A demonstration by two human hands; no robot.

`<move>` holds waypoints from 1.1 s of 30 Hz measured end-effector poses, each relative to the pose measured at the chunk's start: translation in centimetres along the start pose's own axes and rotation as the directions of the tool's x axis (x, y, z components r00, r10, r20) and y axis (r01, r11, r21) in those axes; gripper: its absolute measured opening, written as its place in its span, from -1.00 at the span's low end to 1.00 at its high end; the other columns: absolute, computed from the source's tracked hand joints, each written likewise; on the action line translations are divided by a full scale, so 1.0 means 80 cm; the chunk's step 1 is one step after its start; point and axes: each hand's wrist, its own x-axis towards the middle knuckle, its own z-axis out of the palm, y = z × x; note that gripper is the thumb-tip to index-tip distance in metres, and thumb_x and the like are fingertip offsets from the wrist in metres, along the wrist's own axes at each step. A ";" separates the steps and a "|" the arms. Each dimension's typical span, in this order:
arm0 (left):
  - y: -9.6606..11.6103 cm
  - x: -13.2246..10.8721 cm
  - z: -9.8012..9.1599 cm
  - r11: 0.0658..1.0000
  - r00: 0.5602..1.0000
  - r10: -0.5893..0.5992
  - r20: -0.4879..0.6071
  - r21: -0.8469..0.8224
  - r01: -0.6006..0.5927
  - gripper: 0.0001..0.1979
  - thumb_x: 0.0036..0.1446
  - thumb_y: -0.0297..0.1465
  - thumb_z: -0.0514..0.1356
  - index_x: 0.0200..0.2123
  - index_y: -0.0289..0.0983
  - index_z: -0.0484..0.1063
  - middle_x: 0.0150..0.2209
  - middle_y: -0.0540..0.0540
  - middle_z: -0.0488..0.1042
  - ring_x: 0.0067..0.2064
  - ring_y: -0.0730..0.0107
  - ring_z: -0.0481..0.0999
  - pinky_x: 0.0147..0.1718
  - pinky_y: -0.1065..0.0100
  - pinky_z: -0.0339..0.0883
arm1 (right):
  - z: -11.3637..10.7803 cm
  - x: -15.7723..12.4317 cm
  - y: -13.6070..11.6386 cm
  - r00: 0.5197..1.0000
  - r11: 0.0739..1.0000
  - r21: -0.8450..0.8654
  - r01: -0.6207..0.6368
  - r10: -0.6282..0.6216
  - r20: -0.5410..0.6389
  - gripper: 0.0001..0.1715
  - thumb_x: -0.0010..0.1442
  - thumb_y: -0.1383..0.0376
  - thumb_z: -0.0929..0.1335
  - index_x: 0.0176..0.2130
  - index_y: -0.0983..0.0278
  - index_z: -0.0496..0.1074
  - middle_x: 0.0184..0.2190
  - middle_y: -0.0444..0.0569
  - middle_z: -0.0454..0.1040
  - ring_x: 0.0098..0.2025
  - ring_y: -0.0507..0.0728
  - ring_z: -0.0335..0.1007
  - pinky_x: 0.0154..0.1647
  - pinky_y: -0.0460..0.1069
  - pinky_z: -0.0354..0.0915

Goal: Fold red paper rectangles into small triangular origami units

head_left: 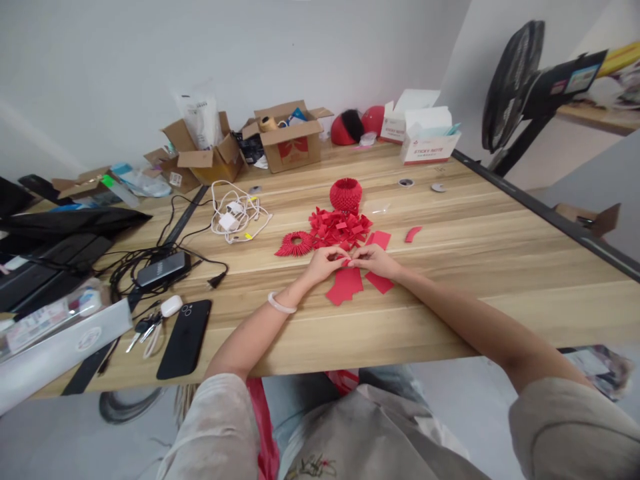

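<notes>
My left hand (325, 263) and my right hand (376, 261) meet over the table, fingertips pinched on a small piece of red paper (346, 263). Red paper sheets (345, 287) lie just below them, and another red sheet (380, 282) is under my right hand. Right behind my fingers is a pile of folded red paper pieces (340, 228). A ring of folded red paper (296, 244) rests left of that pile. Farther back stands a round red folded-paper vase shape (345, 195). A short curved red strip (413, 234) lies off to the right.
White cables with chargers (235, 217) and a black power adapter (164, 269) lie to the left, near a black phone (185, 339) and keys (147, 326). Cardboard boxes (293, 143) and white boxes (430, 143) line the back. A black fan (515, 87) stands at right.
</notes>
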 end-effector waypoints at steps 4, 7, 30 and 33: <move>0.001 0.000 0.001 0.999 0.999 -0.021 -0.028 -0.031 0.020 -0.78 -0.09 -0.31 0.31 -0.42 -0.37 0.49 -0.44 -0.08 0.50 -0.43 0.46 0.42 -0.41 0.47 0.26 | 0.002 0.001 -0.001 1.000 1.000 0.016 -0.002 0.002 -0.012 -0.57 -0.12 0.00 0.44 -0.44 0.32 0.48 -0.49 -0.08 0.46 -0.42 0.05 0.35 -0.33 -0.04 0.27; 0.000 0.000 0.003 0.997 0.997 -0.037 -0.073 -0.066 0.032 -0.71 -0.16 -0.30 0.36 -0.40 -0.38 0.45 -0.47 -0.05 0.47 -0.48 0.50 0.39 -0.47 0.49 0.24 | 0.004 0.000 -0.004 1.000 1.000 0.020 -0.003 0.003 -0.009 -0.57 -0.13 0.00 0.44 -0.42 0.32 0.47 -0.50 -0.09 0.45 -0.43 0.04 0.34 -0.35 -0.04 0.27; 0.015 -0.008 0.006 1.000 0.987 -0.030 -0.155 -0.009 0.029 -0.70 -0.01 -0.37 0.22 -0.19 -0.38 0.51 -0.26 -0.20 0.57 -0.29 0.29 0.55 -0.28 0.34 0.42 | 0.000 -0.001 -0.006 1.000 1.000 0.014 -0.004 0.005 -0.024 -0.57 0.05 -0.01 0.35 -0.50 0.32 0.40 -0.59 -0.14 0.36 -0.51 -0.01 0.26 -0.43 -0.09 0.22; 0.016 -0.009 0.006 0.999 0.982 -0.038 -0.185 0.001 0.039 -0.71 -0.01 -0.32 0.25 -0.23 -0.37 0.53 -0.26 -0.21 0.57 -0.28 0.28 0.55 -0.28 0.34 0.41 | 0.000 0.000 -0.002 1.000 1.000 0.018 -0.007 0.008 -0.029 -0.58 0.04 -0.01 0.35 -0.48 0.32 0.41 -0.58 -0.13 0.36 -0.51 0.00 0.27 -0.43 -0.09 0.23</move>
